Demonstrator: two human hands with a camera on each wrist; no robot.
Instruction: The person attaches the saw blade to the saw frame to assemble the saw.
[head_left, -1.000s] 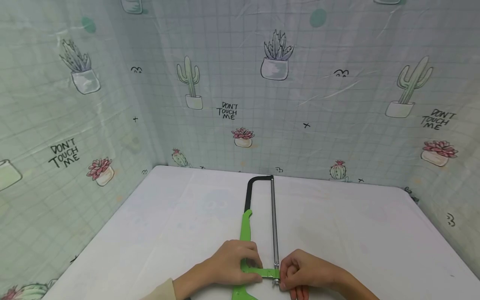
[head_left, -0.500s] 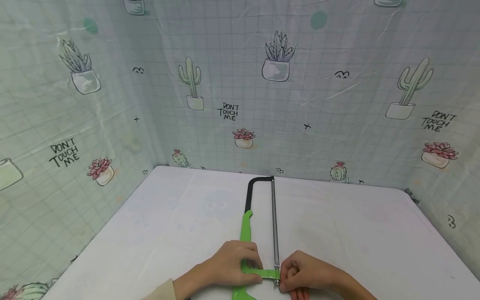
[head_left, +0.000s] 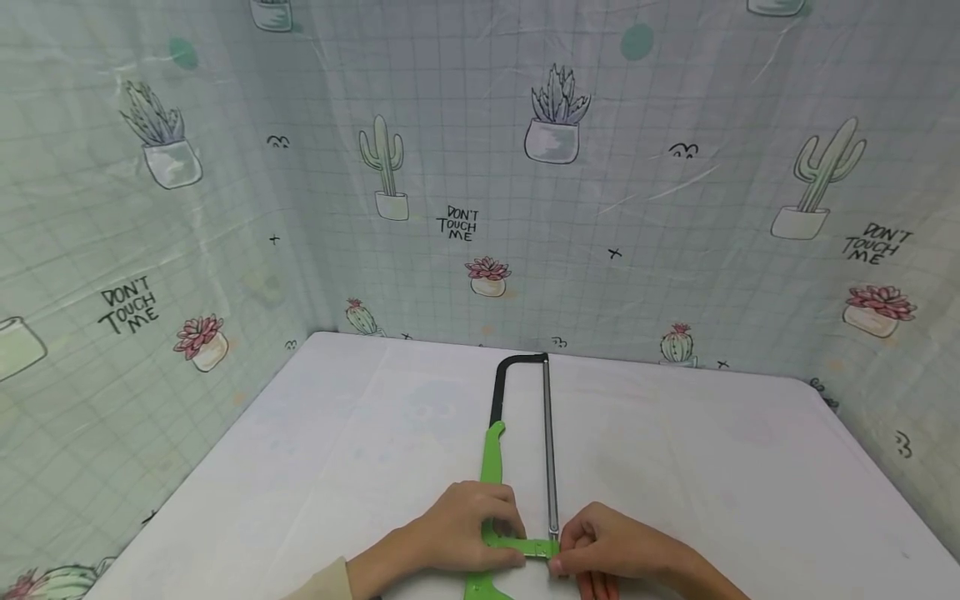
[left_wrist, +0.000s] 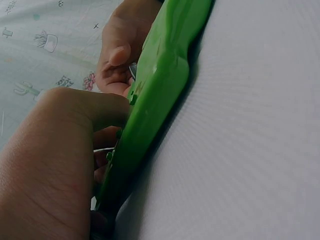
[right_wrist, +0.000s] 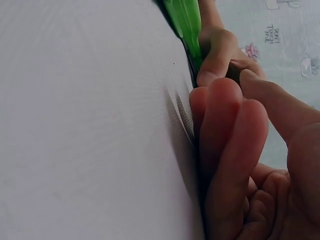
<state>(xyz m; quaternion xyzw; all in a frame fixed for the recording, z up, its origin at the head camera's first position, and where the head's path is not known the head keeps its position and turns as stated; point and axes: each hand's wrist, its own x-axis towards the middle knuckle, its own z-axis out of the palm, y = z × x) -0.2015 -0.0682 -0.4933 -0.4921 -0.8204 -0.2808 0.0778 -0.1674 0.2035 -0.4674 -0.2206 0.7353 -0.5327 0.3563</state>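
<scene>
Head view showed the green and black hacksaw (head_left: 491, 454) lying on the white desk (head_left: 322, 475), with its blade (head_left: 550, 450) toward the right side. The left hand (head_left: 471, 525) had its grip clamped around the green frame. The right hand (head_left: 611, 537) had its grip pinched at the near end of the hacksaw; the small part under the thumb was hidden.

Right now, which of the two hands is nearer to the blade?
The right hand, beside the near end of the blade; the left hand is farther off, holding the green frame.
</scene>
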